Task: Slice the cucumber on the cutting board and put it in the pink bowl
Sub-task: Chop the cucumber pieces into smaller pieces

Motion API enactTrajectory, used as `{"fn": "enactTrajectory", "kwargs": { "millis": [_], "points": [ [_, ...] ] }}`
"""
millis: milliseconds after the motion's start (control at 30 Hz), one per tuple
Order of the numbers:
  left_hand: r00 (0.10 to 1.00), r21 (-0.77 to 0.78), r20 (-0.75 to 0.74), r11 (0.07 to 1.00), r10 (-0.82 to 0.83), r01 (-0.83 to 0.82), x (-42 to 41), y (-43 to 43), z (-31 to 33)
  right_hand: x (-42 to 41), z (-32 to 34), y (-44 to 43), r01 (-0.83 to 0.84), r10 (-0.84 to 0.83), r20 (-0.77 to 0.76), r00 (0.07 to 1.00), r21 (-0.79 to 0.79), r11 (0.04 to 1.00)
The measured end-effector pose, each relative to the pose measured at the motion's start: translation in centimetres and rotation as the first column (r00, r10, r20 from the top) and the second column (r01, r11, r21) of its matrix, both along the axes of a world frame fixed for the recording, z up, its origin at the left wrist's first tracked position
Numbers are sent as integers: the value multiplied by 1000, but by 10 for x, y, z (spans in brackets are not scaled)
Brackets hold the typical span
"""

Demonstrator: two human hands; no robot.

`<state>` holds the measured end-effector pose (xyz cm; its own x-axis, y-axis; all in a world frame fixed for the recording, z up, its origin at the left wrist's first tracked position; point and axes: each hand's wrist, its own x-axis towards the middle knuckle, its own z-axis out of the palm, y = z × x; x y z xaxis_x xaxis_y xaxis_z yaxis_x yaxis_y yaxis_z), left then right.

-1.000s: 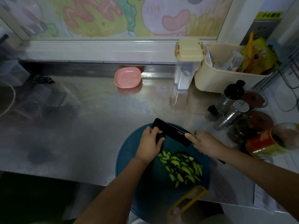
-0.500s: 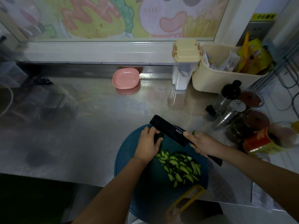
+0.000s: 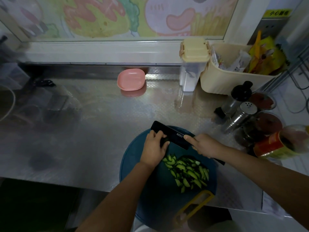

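Currently slicing looks near its end. The left hand (image 3: 154, 148) curls its fingers over the cucumber stub (image 3: 164, 140) against the knife (image 3: 170, 135); the right hand (image 3: 203, 145) grips the handle, forefinger along the blade. Slices (image 3: 187, 171) lie heaped on the cutting board (image 3: 133, 166), which overhangs the near edge. Next, carry them to the pink bowl (image 3: 131, 79), well apart across open counter (image 3: 100, 131).

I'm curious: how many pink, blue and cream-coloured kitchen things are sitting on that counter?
Pink: 1, the pink bowl
Blue: 1, the cutting board
Cream: 2, the lidded container and the basket
Total: 4
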<state>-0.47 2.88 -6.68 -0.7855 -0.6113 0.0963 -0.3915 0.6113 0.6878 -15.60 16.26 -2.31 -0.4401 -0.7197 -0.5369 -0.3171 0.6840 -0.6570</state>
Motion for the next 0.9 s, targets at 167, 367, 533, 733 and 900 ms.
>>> {"fn": "enactTrajectory", "kwargs": {
  "millis": [167,367,533,733,900],
  "points": [
    [1000,-75,11,997,-17,18,4,4,1,-4,-1,6,-3,2,-79,997,-19,1000],
    [997,-111,32,991,-71,74,11,4,1,-14,-1,23,42,-42,-36,998,-17,999],
    [997,-121,51,990,-66,72,10,5,3,-12,7,17,52,-50,72,996,-27,998],
    [997,-104,49,993,-58,63,11,5,3,-9,8,14,36,-32,114,993,-33,999],
    [997,-103,61,993,-54,60,10,5,3,-12,7,12,47,-46,83,995,-2,999]
  ]
}}
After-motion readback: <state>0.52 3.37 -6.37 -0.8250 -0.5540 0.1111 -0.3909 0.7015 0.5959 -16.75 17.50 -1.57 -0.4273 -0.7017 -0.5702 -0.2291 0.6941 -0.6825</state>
